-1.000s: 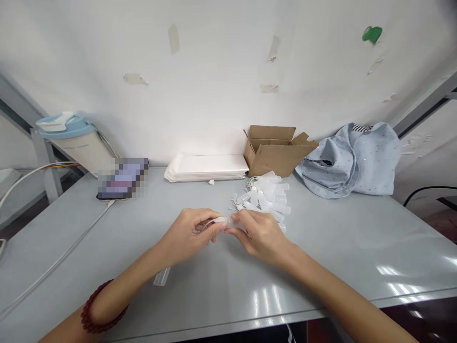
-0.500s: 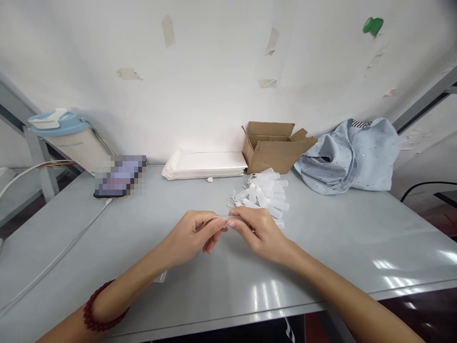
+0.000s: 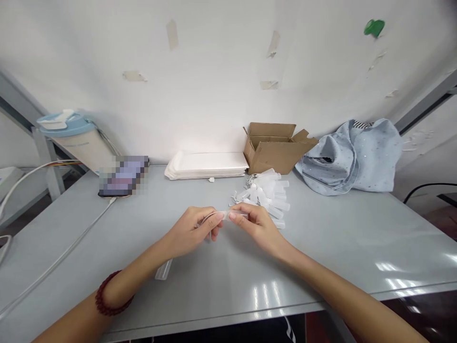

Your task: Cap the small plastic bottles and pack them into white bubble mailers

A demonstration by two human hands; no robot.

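Right hand (image 3: 257,226) advanced, perhaps pinching tube (image 3: 234,215).

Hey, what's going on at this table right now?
A person is at a grey table. The left hand and right hand pinch one small clear tube between them, just above the surface. A pile of similar tubes lies behind the right hand, and a single tube lies by the left forearm.

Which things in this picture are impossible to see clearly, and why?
Head view only:
1. clear piece, pinched between left hand and right hand: the hands cover most of it.
2. flat device: pixelated.
3. cardboard box: its front wall hides the inside.
4. pile of clear tubes: overlapping, too small to count.
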